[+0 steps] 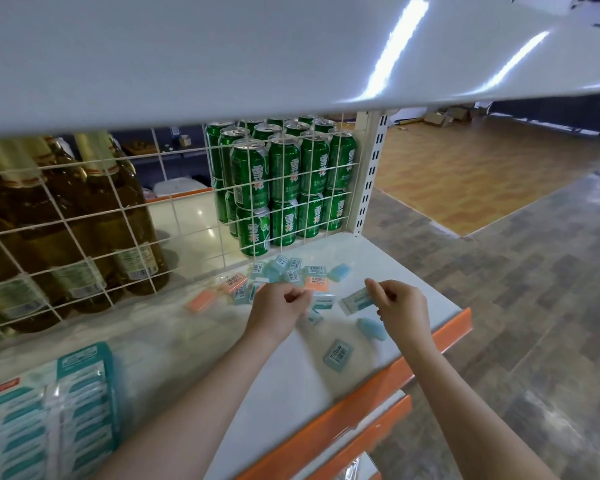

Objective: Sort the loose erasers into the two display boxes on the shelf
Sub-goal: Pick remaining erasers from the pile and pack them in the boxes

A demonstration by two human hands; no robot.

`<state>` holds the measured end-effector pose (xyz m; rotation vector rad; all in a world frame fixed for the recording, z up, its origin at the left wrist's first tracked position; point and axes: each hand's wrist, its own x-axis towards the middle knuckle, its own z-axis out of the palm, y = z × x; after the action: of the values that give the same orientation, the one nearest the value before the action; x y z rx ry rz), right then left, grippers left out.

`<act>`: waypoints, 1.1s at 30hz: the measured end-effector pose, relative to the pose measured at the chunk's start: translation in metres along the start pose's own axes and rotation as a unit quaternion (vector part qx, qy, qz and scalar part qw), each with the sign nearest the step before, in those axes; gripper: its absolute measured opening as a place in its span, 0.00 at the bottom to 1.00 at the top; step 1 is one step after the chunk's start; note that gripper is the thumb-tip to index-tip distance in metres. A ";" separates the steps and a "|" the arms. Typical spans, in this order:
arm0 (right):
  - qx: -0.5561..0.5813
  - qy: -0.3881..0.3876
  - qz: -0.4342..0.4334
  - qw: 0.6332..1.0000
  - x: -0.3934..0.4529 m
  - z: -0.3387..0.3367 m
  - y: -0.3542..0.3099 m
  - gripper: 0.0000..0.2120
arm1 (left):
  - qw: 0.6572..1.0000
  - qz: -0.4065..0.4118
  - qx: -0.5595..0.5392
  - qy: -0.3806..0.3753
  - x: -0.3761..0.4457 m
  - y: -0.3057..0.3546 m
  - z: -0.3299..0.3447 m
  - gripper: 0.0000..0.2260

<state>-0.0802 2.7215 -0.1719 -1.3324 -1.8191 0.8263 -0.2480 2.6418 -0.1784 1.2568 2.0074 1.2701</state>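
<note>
Loose erasers [291, 273] in blue, orange and white-teal sleeves lie scattered on the white shelf [284, 382] near the wire grid. My right hand [400, 301] pinches a white-teal sleeved eraser [355, 301] just above the shelf. My left hand [278, 304] hovers over the pile with curled fingers, and nothing shows in it. A plain blue eraser [371, 329] and a wrapped blue eraser [338, 355] lie nearer the front edge. An orange eraser [201, 301] lies to the left. A display box [84, 393] packed with teal-sleeved erasers stands at the lower left.
Behind the wire grid [174, 216] stand green cans [284, 181] and brown bottles [66, 220]. A white shelf board [257, 64] overhangs close above. The shelf's orange front edge [447, 336] drops off to a lower shelf and tiled floor on the right.
</note>
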 end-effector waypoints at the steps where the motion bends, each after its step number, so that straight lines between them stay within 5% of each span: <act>1: 0.003 -0.004 0.004 1.000 -0.003 0.002 -0.002 0.15 | 1.000 -0.010 -0.020 0.005 -0.002 -0.003 -0.002 0.08; 8: 0.073 -0.040 0.026 0.996 -0.025 0.013 -0.013 0.15 | 0.989 -0.089 -0.116 0.014 -0.020 -0.023 -0.016 0.04; 13: 0.137 -0.060 0.035 0.988 -0.037 0.023 -0.021 0.12 | 0.980 -0.102 -0.168 0.003 -0.036 -0.026 -0.030 0.10; 33: 0.245 -0.119 0.060 0.960 -0.085 0.053 -0.049 0.04 | 0.977 -0.116 -0.171 0.053 -0.075 -0.045 -0.087 0.06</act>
<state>-0.1326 2.6225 -0.1747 -1.0558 -1.5689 1.4480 -0.2974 2.5287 -0.1834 0.7864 1.8391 1.5101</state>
